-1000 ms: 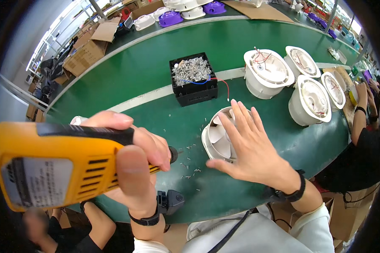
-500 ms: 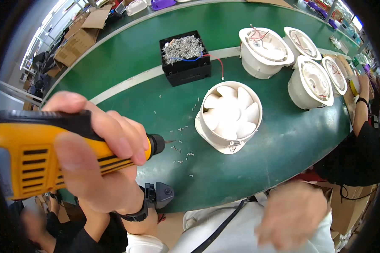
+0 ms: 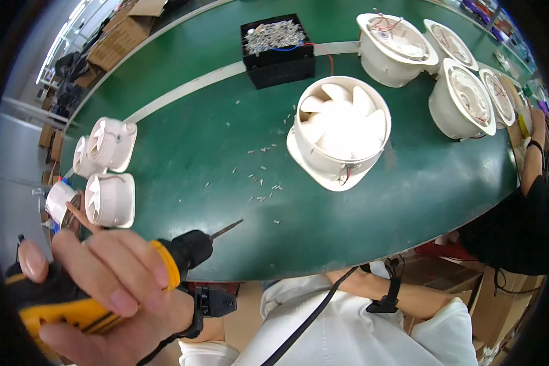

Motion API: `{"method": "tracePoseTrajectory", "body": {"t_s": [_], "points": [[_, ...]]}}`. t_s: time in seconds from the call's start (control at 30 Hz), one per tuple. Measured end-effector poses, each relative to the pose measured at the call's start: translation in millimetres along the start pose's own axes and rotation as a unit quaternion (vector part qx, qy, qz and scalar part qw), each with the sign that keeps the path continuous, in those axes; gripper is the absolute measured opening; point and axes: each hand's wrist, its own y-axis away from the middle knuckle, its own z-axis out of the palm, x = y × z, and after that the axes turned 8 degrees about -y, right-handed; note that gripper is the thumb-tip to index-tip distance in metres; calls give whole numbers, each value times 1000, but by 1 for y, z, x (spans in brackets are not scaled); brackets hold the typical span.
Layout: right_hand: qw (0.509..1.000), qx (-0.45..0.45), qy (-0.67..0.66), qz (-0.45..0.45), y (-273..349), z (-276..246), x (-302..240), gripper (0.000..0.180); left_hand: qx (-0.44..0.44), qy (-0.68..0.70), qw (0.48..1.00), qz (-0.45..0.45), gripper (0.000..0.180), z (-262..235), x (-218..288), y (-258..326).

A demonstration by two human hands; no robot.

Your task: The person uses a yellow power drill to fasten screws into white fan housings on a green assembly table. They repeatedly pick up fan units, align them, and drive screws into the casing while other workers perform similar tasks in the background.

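My left hand [image 3: 116,280] is wrapped round a yellow-and-black power screwdriver [image 3: 186,251] at lower left. The thin bit [image 3: 227,228] points up and right over the green table, touching nothing. My right forearm crosses my lap, and my right hand [image 3: 351,283] is partly visible at the table's near edge; its fingers are hidden. A white round fan [image 3: 341,131] with a flanged base sits on the table, blades facing up, a small wire terminal on its near side. Loose small screws [image 3: 262,182] lie scattered to its left.
A black box [image 3: 280,70] full of screws stands behind the fan, with red and blue wires. Several white fan housings [image 3: 396,55] stand at far right, more fans [image 3: 110,201] at left. Co-workers' hands [image 3: 537,128] reach in at both sides.
My left hand and the screwdriver have moved down and left, uncovering fans at left. My right hand has moved from the lower right to the table's near edge. The view has shifted.
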Motion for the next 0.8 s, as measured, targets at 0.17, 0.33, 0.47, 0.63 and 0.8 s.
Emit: {"method": "tracePoseTrajectory", "body": {"t_s": [0.17,0.33,0.47,0.63,0.8], "points": [[987,-95,130,-6,5,17,15,19,72,-14,997,21,33,-10,19,28],[973,-201,-23,107,-22,-21,-29,28,82,-19,996,10,34,-27,28,44],[982,-178,-44,44,-32,-13,-41,23,59,-27,998,-8,34,-38,33,49],[974,-228,3,-1,-34,-5,-33,24,49,-30,998,-10,35,-44,33,51],[958,-286,-4,22,-49,-21,-43,25,65,-39,997,-1,36,-50,33,56]]}}
